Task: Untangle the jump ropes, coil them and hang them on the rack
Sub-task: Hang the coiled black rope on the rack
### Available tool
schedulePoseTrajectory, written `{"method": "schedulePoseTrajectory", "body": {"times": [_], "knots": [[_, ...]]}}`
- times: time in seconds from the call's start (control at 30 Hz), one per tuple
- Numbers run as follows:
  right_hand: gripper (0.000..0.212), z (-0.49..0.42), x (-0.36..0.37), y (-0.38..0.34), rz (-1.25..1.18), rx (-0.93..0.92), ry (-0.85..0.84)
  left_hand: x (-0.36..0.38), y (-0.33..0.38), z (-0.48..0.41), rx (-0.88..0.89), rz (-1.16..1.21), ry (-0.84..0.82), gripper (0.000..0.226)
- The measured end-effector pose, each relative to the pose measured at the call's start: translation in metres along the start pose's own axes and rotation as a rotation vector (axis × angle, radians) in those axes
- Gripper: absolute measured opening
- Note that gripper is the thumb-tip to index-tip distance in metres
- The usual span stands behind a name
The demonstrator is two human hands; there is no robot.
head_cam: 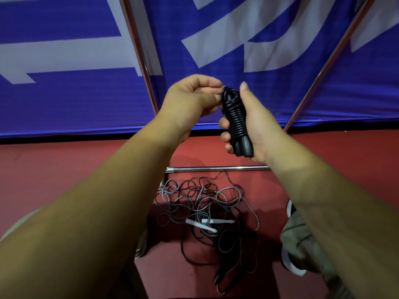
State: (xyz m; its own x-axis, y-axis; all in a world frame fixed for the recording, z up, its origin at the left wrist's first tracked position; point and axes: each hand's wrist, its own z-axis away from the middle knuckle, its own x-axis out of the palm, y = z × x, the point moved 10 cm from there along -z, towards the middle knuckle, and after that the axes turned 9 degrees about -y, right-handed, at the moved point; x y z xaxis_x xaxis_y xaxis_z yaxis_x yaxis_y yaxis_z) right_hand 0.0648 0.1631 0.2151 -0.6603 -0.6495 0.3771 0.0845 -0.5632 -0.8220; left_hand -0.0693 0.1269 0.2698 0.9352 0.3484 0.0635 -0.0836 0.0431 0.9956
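Observation:
My right hand point(254, 124) grips a black jump rope bundle point(235, 119), its cord wound tightly around the two black handles held upright. My left hand point(192, 98) pinches the cord at the top of the bundle with curled fingers. Below, on the red floor, lies a tangled pile of jump ropes point(205, 210), grey and black cords mixed, with two white handles point(207, 224) in the middle. A chrome rack bar point(216, 168) runs level just beyond the pile, and chrome rack poles point(140, 55) rise at left and right.
A blue banner point(64, 100) with large white shapes hangs behind the rack. My knees point(302, 238) in olive trousers and a white shoe point(293, 268) flank the pile on the red floor point(64, 165).

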Motion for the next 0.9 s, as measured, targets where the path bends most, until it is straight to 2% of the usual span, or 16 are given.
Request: {"method": "schedulePoseTrajectory", "body": {"times": [0.1, 0.27, 0.57, 0.9], "knots": [[0.068, 0.000, 0.008, 0.003, -0.035, 0.026, -0.071, -0.001, 0.005, 0.000, 0.013, 0.021, -0.024, 0.020], [0.063, 0.000, 0.014, 0.012, -0.043, 0.092, -0.109, -0.009, 0.005, -0.002, 0.014, -0.078, -0.052, 0.017], [0.063, -0.004, 0.001, 0.023, 0.149, 0.113, 0.000, -0.017, 0.003, 0.001, -0.025, -0.400, -0.036, 0.019], [0.065, -0.005, -0.004, 0.005, 0.233, 0.027, 0.085, -0.016, -0.015, -0.009, -0.104, -0.182, 0.051, 0.026]]}}
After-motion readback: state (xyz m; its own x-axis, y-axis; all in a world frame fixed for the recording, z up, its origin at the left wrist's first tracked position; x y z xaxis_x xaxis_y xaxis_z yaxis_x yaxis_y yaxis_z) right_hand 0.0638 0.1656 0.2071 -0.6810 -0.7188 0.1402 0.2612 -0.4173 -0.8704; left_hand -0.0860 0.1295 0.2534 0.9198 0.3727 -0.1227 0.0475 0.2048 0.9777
